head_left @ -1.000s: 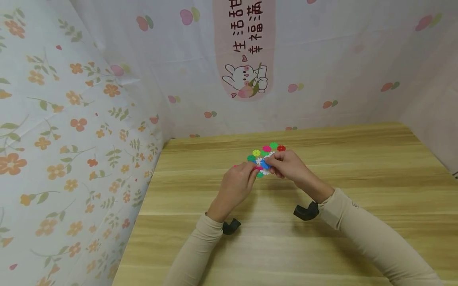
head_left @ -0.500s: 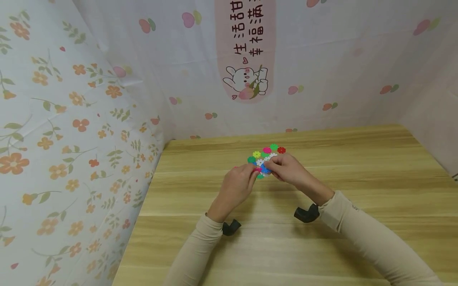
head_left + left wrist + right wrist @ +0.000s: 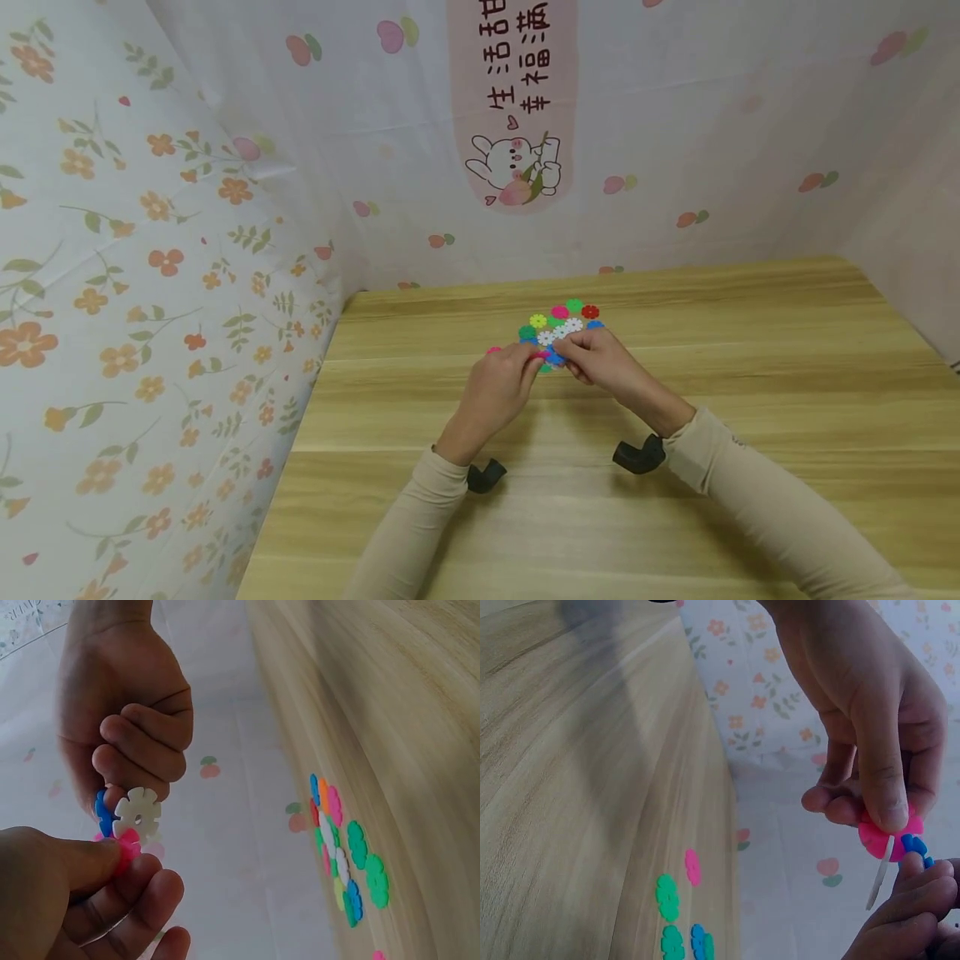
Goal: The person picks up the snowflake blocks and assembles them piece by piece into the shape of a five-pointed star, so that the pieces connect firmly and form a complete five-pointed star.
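My left hand [image 3: 493, 387] pinches a pink notched plastic disc [image 3: 129, 855] between thumb and forefinger. Close against it, my right hand [image 3: 611, 360] pinches a blue notched disc [image 3: 103, 814], its other fingers curled in. A white notched disc [image 3: 137, 814] stands joined at the pink one, seen edge-on in the right wrist view. Blue and pink meet between the fingertips; whether their slots interlock is hidden. Both hands are held above the table, in front of a group of loose discs such as a yellow disc [image 3: 538, 321] and a red disc [image 3: 590, 312].
More discs lie flat on the wooden table [image 3: 420, 400], including green discs [image 3: 376, 881] and a lone pink disc [image 3: 693, 868]. Black curved pieces [image 3: 640, 455] stick out at both wrists. Patterned cloth [image 3: 405, 150] hangs behind and at the left.
My right hand has shifted slightly toward me, and its wrist has lowered. A blue disc behind its knuckles and more white discs now show. My left hand stays nearly still, gripping the pink disc.
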A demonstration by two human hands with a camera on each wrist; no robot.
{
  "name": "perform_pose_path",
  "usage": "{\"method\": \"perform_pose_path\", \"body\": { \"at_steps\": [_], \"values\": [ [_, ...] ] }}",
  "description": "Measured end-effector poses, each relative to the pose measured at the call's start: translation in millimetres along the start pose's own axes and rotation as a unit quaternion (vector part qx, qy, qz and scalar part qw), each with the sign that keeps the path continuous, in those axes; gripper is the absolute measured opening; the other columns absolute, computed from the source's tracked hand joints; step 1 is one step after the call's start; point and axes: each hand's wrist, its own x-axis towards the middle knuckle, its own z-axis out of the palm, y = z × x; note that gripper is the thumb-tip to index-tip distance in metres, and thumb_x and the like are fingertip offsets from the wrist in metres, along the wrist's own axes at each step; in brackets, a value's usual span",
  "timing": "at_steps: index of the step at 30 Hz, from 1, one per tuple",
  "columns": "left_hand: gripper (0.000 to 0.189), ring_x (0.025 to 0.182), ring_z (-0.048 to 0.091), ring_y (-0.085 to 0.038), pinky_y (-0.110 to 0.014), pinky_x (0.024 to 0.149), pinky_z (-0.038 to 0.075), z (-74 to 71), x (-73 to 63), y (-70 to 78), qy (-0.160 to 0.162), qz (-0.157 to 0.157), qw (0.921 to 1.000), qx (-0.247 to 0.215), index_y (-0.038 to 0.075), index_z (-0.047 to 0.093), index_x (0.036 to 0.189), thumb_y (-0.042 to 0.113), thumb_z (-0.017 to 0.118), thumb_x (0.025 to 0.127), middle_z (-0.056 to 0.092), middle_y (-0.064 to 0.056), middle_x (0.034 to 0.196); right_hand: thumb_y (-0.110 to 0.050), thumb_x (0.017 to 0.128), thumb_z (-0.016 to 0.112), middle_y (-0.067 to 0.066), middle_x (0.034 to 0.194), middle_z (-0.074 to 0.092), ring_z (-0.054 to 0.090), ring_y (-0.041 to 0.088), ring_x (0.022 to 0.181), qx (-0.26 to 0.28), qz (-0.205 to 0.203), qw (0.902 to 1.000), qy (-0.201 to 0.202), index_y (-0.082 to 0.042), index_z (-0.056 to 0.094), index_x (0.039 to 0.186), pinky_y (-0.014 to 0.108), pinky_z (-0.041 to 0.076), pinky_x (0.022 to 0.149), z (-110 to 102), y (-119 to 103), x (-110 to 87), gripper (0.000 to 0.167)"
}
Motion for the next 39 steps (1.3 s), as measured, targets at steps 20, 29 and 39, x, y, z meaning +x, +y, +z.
{"method": "perform_pose_path", "body": {
  "at_steps": [20,29,39],
  "values": [
    [0.016,0.058,0.049,-0.004,-0.02,0.053,0.041,6.9,-10.7,-9.5,-0.139,-0.135,0.9705,-0.144,0.009,0.072,0.094,0.021,0.063,0.1,0.061,0.01,0.07,-0.03,0.101,0.062,0.003,0.063,0.047,0.038,0.014,0.052,0.032,-0.016,0.9982,0.048,-0.004,0.06,0.119,0.032,0.035,0.05,-26.7,27.3,7.4,0.032],
    [0.019,0.059,0.046,-0.004,-0.02,0.052,0.038,20.5,-22.3,-10.5,-0.258,-0.181,0.9371,-0.15,0.011,0.076,0.096,0.023,0.061,0.1,0.057,0.01,0.069,-0.021,0.102,0.06,0.015,0.075,0.056,0.041,0.016,0.05,0.026,0.029,0.9963,0.077,-0.005,0.049,0.141,0.031,0.034,0.048,-44.8,59.7,29.7,0.044],
    [0.03,0.061,0.046,-0.007,-0.023,0.054,0.039,26.6,-30.2,-9.2,-0.29,-0.182,0.935,-0.091,0.016,0.067,0.074,0.028,0.06,0.1,0.054,0.008,0.068,-0.024,0.098,0.065,-0.001,0.052,0.041,0.034,0.014,0.042,-0.05,0.06,0.9945,0.07,-0.013,0.054,0.137,0.027,0.032,0.041,-47.7,89.2,66.5,0.042]
  ]
}}
